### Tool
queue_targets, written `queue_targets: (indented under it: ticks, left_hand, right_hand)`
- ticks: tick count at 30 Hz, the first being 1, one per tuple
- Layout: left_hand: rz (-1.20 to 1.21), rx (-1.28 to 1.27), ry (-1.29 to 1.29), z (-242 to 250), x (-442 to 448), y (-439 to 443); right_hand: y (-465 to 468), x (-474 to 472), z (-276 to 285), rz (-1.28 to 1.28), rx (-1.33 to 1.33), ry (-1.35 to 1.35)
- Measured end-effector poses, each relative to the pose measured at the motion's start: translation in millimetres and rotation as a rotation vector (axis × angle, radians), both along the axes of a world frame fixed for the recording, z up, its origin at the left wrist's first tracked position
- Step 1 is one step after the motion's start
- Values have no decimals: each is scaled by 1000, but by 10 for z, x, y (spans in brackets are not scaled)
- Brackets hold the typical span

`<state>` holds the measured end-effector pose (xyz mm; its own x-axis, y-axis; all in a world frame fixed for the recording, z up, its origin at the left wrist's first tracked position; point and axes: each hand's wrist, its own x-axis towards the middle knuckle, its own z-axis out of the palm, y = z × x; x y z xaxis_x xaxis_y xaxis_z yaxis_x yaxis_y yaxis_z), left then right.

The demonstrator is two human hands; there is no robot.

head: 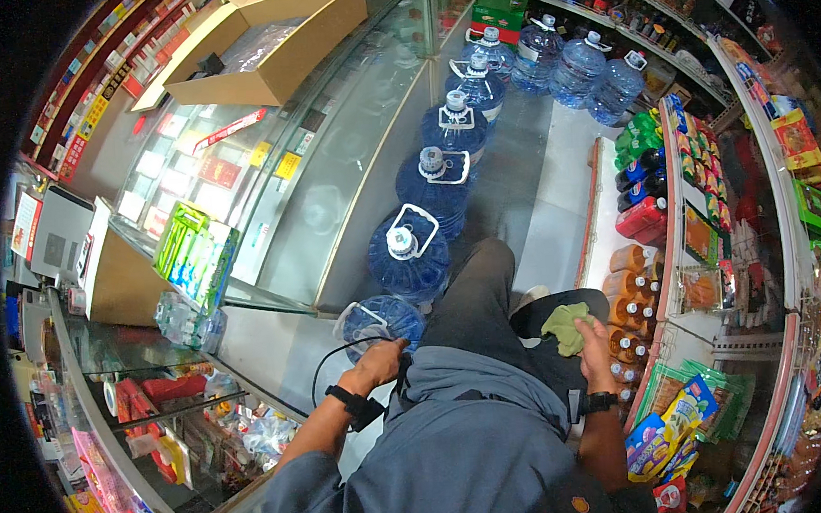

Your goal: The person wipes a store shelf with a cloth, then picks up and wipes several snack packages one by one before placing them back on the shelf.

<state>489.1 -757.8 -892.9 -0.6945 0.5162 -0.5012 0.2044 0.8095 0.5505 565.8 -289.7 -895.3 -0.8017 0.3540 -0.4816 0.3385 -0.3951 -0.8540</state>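
My right hand (594,344) grips a crumpled green cloth (564,328), which hangs over a dark rounded shape that I cannot identify. My left hand (380,364) is at my left hip, its fingers bent beside dark material; whether it holds anything is unclear. A thin black cable loops beside that hand, and both wrists wear black straps. Just beyond the left hand stands a large blue water bottle (379,314) with a white handle. Another large bottle (408,253) heads a row of several along the counter base, with white caps and handles.
A glass display counter (337,184) runs along the left, bearing an open cardboard box (268,62). More large water bottles (577,70) stand at the far end. On the right, a low shelf (592,198) has bottled drinks (624,283) and snack packets (676,417) beside it.
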Motion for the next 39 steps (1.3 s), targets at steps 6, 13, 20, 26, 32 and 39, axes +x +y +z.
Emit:
queue_targets:
  ticks: [6,13,20,26,32,39]
  left_hand:
    - [-81,106,39,215,54,58]
    - [-247,-36,-29,758,9,217]
    - [-27,-128,-247,402,44,129]
    - [126,-134,-359,124,3,-131]
    - [-62,-150,-410,32,-387,-52]
    - [-60,15,50,402,-756,694]
  right_hand:
    - [-44,101,37,85,66,-10]
    - [-116,186,-29,44,70,-50]
    - [-94,239,-166,-8,-3,-64]
    - [87,187,-304,-42,-84,4]
    - [144,217,-400,-54,-90,31]
    - [229,269,-426,-96,-65,9]
